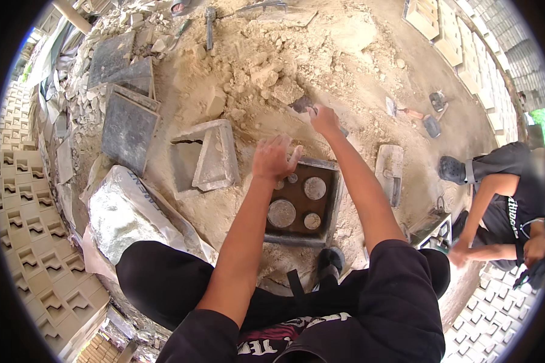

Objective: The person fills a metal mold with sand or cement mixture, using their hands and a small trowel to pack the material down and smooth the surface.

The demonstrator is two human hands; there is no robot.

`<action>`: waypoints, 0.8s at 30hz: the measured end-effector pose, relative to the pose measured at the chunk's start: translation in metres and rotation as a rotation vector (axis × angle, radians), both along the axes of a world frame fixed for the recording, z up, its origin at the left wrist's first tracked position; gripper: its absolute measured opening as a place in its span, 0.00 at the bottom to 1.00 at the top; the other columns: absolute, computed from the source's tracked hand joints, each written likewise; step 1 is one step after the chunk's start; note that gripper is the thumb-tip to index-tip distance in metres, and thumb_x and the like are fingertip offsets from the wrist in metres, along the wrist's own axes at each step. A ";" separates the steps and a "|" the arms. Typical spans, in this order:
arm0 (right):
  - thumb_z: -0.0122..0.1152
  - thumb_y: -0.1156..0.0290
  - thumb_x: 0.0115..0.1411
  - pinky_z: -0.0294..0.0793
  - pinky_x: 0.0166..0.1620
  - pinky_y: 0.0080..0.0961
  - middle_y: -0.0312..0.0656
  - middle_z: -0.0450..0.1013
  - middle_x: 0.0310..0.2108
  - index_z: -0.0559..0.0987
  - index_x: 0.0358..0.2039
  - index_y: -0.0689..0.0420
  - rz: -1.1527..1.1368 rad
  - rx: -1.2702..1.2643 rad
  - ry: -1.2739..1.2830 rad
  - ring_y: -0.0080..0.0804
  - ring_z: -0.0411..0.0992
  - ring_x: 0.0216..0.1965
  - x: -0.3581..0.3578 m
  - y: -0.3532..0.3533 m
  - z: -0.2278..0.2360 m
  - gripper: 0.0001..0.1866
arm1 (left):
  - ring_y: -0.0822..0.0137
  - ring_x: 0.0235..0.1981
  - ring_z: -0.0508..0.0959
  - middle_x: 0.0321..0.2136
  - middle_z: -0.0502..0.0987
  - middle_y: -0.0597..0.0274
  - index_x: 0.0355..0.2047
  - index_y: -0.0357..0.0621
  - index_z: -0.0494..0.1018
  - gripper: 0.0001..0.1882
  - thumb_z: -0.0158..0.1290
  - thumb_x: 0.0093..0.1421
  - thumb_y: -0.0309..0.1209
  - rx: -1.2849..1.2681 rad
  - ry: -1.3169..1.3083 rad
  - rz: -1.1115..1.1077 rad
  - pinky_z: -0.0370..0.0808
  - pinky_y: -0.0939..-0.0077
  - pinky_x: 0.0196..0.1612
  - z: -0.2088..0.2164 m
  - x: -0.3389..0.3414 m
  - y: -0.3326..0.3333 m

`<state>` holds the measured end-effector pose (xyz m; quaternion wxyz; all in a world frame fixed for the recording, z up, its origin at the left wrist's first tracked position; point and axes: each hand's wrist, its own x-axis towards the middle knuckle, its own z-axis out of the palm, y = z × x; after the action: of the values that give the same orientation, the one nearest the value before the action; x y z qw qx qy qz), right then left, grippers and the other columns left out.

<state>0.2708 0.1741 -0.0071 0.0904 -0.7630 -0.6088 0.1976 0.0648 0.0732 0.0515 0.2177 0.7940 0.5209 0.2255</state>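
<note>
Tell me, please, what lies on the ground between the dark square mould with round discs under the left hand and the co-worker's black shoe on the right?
In the head view, a grey float with a handle lies on the sandy ground between the dark mould and the black shoe.

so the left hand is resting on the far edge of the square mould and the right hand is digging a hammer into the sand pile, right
Not quite. The left hand does rest on the far edge of the square mould, but the right hand holds a trowel, not a hammer; its flat blade is pushed into the sand pile. The head view shows this.
</note>
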 end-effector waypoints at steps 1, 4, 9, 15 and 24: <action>0.54 0.50 0.62 0.73 0.43 0.47 0.52 0.78 0.34 0.79 0.33 0.54 0.003 0.021 0.011 0.54 0.76 0.40 0.007 -0.005 0.005 0.19 | 0.54 0.50 0.75 0.45 0.78 0.51 0.45 0.39 0.75 0.23 0.48 0.62 0.46 0.004 -0.015 0.013 0.67 0.59 0.55 0.000 0.001 -0.001; 0.55 0.51 0.61 0.73 0.42 0.46 0.51 0.77 0.32 0.78 0.31 0.55 0.010 0.103 0.032 0.53 0.75 0.38 0.018 -0.022 0.033 0.19 | 0.52 0.49 0.75 0.44 0.77 0.49 0.44 0.39 0.75 0.21 0.47 0.63 0.44 0.044 -0.059 0.057 0.67 0.58 0.54 -0.004 0.000 0.001; 0.58 0.52 0.60 0.72 0.38 0.44 0.51 0.76 0.27 0.78 0.28 0.57 0.127 0.204 0.032 0.53 0.75 0.35 0.032 -0.069 0.086 0.19 | 0.48 0.49 0.74 0.44 0.77 0.44 0.47 0.37 0.73 0.22 0.41 0.67 0.43 0.134 -0.442 0.251 0.67 0.61 0.56 -0.035 -0.007 0.007; 0.56 0.51 0.61 0.71 0.37 0.44 0.50 0.75 0.27 0.77 0.30 0.58 0.340 0.121 0.059 0.52 0.74 0.32 0.043 -0.156 0.126 0.20 | 0.51 0.50 0.75 0.46 0.77 0.47 0.49 0.34 0.73 0.26 0.35 0.70 0.44 -0.153 -0.735 0.296 0.68 0.64 0.54 -0.020 -0.030 -0.012; 0.59 0.57 0.60 0.69 0.37 0.43 0.46 0.72 0.25 0.76 0.27 0.57 0.536 0.221 0.034 0.47 0.72 0.30 0.016 -0.284 0.122 0.15 | 0.40 0.40 0.74 0.31 0.76 0.42 0.31 0.38 0.72 0.21 0.39 0.69 0.42 0.086 -0.284 0.157 0.70 0.50 0.43 -0.001 -0.057 -0.110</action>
<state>0.2870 -0.1100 0.1154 0.1280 -0.5568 -0.8050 0.1597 0.0074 -0.0370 0.0504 0.2366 0.7196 0.5353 0.3737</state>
